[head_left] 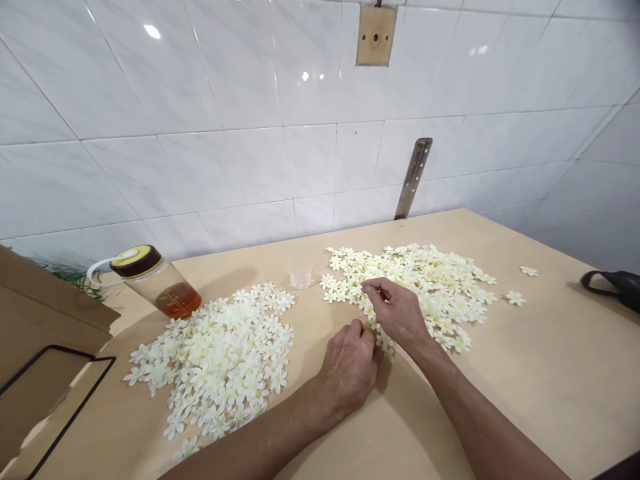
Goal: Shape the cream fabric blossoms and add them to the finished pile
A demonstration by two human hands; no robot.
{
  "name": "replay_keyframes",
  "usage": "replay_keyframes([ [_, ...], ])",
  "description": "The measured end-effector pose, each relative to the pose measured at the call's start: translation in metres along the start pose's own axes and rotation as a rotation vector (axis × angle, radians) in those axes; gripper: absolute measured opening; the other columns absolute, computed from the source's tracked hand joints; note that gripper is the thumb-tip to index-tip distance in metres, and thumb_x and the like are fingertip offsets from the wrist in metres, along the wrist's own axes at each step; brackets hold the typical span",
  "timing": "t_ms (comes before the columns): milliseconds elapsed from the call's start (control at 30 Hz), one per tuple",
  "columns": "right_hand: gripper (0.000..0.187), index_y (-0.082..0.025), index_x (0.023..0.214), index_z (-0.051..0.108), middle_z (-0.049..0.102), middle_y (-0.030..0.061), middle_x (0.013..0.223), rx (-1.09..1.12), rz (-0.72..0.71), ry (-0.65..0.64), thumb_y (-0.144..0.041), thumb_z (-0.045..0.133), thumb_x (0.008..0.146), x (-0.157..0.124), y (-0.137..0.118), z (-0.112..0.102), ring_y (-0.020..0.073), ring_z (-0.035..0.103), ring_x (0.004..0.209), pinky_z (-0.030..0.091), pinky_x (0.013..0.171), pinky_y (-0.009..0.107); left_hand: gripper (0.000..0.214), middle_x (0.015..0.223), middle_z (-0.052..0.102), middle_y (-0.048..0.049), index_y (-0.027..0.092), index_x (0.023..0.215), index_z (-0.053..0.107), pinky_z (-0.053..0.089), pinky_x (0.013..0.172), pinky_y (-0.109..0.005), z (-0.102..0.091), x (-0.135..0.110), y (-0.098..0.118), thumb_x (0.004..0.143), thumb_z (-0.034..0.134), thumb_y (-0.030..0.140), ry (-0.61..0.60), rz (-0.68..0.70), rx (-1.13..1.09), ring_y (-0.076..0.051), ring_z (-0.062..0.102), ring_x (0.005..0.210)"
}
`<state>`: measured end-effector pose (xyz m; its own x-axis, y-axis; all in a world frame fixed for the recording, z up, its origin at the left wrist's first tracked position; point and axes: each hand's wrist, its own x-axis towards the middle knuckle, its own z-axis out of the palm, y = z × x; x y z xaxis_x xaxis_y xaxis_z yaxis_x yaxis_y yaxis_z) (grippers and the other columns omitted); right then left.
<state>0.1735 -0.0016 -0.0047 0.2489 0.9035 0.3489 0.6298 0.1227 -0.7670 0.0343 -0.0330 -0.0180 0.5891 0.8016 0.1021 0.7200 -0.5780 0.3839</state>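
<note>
My left hand (350, 365) is closed, its knuckles toward me and its fingertips tucked out of sight by a few flowers at the near edge of the right pile. Just above and to the right, my right hand (400, 312) has its thumb and fingers bent together in a pinch over the right pile of artificial flowers (440, 273). Whatever either hand holds is hidden or too small to make out. These flowers are pale yellow-white with yellowish centres. To the left lies another pile of artificial flowers (225, 360), whiter in tone.
Between the piles stands a small clear cup (301, 275). A bottle (163, 283) of amber liquid is behind the left pile, beside cardboard (45, 333) and a black wire frame (75, 413). Two loose flowers (515, 298) and a black strapped object (620, 287) lie rightward. A tiled wall (240, 163) backs the table.
</note>
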Motion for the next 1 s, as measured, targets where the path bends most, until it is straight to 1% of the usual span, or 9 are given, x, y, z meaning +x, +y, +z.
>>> replay_keyframes([
  [200,0.024,-0.021,0.090,0.070,0.072,0.0020,0.083,0.023,-0.042,-0.032,-0.035,0.050,0.088,-0.002,0.000,-0.001,0.0149,0.061,0.067,0.045,0.060,0.024,0.018,0.086,0.063,-0.0035,0.018,0.086,0.065,0.046,0.071,-0.028,-0.009,-0.004,-0.015,0.086,0.047,0.015,0.028,0.021,-0.073,-0.017,0.059,0.076],
  [367,0.022,-0.021,0.090,0.069,0.069,0.0003,0.076,-0.001,-0.087,-0.109,-0.030,0.049,0.088,0.003,-0.002,-0.005,0.0131,0.057,0.062,0.041,0.059,0.023,0.016,0.087,0.068,-0.0025,0.019,0.091,0.066,0.046,0.074,-0.027,-0.008,-0.008,-0.027,0.088,0.050,0.018,0.161,-0.039,-0.248,-0.016,0.062,0.078],
  [433,0.022,-0.021,0.084,0.068,0.067,-0.0006,0.070,-0.061,-0.117,-0.220,-0.027,0.047,0.087,0.004,-0.005,-0.015,0.0127,0.054,0.060,0.038,0.058,0.023,0.015,0.089,0.068,-0.0027,0.019,0.095,0.065,0.047,0.075,-0.027,-0.004,-0.011,-0.031,0.088,0.052,0.018,0.233,-0.058,-0.319,-0.016,0.063,0.080],
  [533,0.025,-0.020,0.066,0.063,0.059,-0.0019,0.059,-0.193,-0.195,-0.497,-0.021,0.046,0.085,0.002,-0.007,-0.039,0.0122,0.048,0.056,0.031,0.054,0.024,0.017,0.091,0.068,-0.0043,0.019,0.097,0.065,0.047,0.075,-0.027,0.000,-0.015,-0.032,0.090,0.049,0.017,0.304,-0.019,-0.402,-0.016,0.062,0.082],
  [600,0.021,-0.020,0.063,0.061,0.057,-0.0021,0.057,-0.263,-0.164,-0.671,-0.020,0.050,0.081,-0.002,-0.008,-0.054,0.0116,0.046,0.054,0.027,0.052,0.024,0.019,0.092,0.067,-0.0051,0.018,0.099,0.065,0.048,0.075,-0.026,0.001,-0.018,-0.030,0.090,0.049,0.017,0.337,0.009,-0.456,-0.015,0.062,0.083],
  [667,0.015,-0.020,0.061,0.059,0.055,-0.0021,0.056,-0.345,-0.088,-0.775,-0.020,0.057,0.075,-0.006,-0.008,-0.063,0.0110,0.044,0.052,0.023,0.051,0.025,0.018,0.092,0.068,-0.0053,0.019,0.101,0.065,0.048,0.074,-0.025,0.002,-0.020,-0.029,0.090,0.051,0.017,0.362,0.014,-0.498,-0.015,0.063,0.083],
  [733,0.011,-0.019,0.060,0.058,0.053,-0.0021,0.056,-0.448,-0.066,-0.810,-0.019,0.063,0.070,-0.009,-0.007,-0.063,0.0109,0.042,0.053,0.021,0.052,0.025,0.017,0.093,0.068,-0.0053,0.019,0.100,0.066,0.049,0.074,-0.024,0.001,-0.021,-0.029,0.089,0.052,0.018,0.370,0.004,-0.523,-0.015,0.063,0.082],
  [833,0.013,-0.019,0.060,0.055,0.050,-0.0024,0.055,-0.588,-0.098,-0.821,-0.016,0.066,0.065,-0.011,-0.009,-0.053,0.0107,0.040,0.054,0.018,0.052,0.025,0.017,0.094,0.067,-0.0056,0.019,0.100,0.066,0.050,0.073,-0.024,0.000,-0.022,-0.030,0.088,0.053,0.017,0.363,-0.006,-0.542,-0.015,0.063,0.082],
  [1000,0.010,-0.019,0.060,0.058,0.046,-0.0028,0.054,-0.678,-0.092,-0.815,-0.016,0.065,0.066,-0.011,-0.017,-0.045,0.0098,0.038,0.052,0.018,0.052,0.026,0.020,0.097,0.065,-0.0061,0.019,0.102,0.065,0.051,0.074,-0.025,-0.002,-0.023,-0.034,0.088,0.051,0.016,0.372,-0.008,-0.544,-0.016,0.063,0.085],
])
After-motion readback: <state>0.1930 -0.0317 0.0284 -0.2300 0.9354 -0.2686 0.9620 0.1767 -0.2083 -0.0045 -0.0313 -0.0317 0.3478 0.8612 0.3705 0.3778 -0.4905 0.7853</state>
